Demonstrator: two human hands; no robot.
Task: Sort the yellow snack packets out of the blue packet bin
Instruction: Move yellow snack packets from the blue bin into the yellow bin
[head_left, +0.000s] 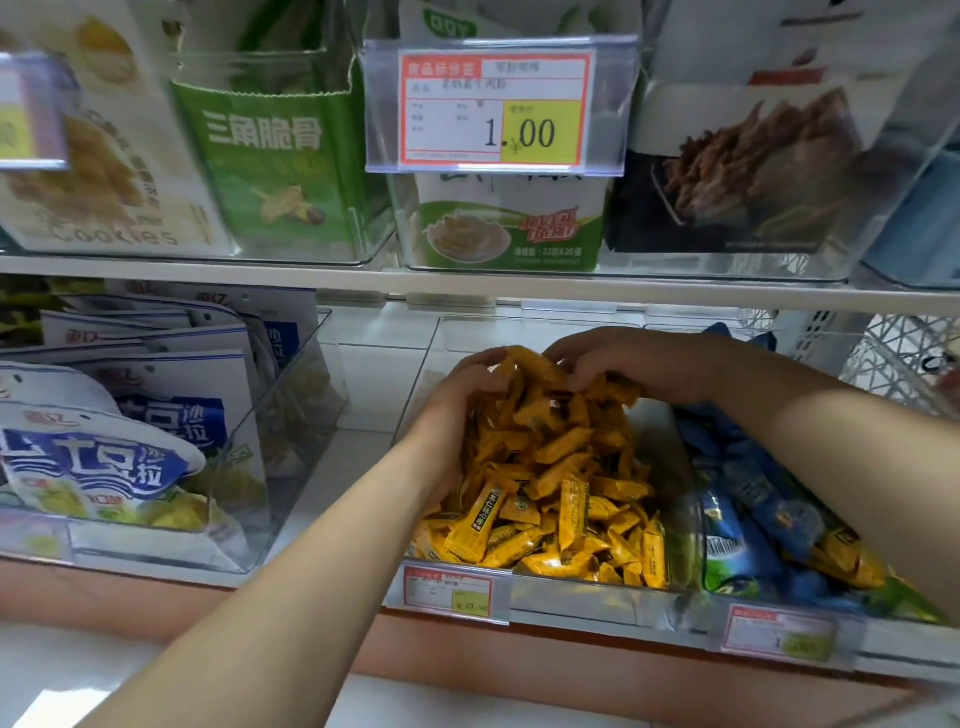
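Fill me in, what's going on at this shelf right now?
A person has both hands in the clear middle bin, left hand and right hand curled around a heap of yellow packets. In the blue packet bin to the right, a few stray yellow packets lie among the blue ones, so the sorting isn't finished.

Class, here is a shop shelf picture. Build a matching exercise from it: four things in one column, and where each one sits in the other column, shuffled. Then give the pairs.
Column A
1. yellow snack packets
2. blue packets
3. white-and-blue bags
4. 1.00 price tag

Column B
a. left clear bin, lower shelf
b. front of an upper-shelf bin
c. middle clear bin, heaped between the left hand and right hand
d. right bin, lower shelf

Pairs: 1-c, 2-d, 3-a, 4-b
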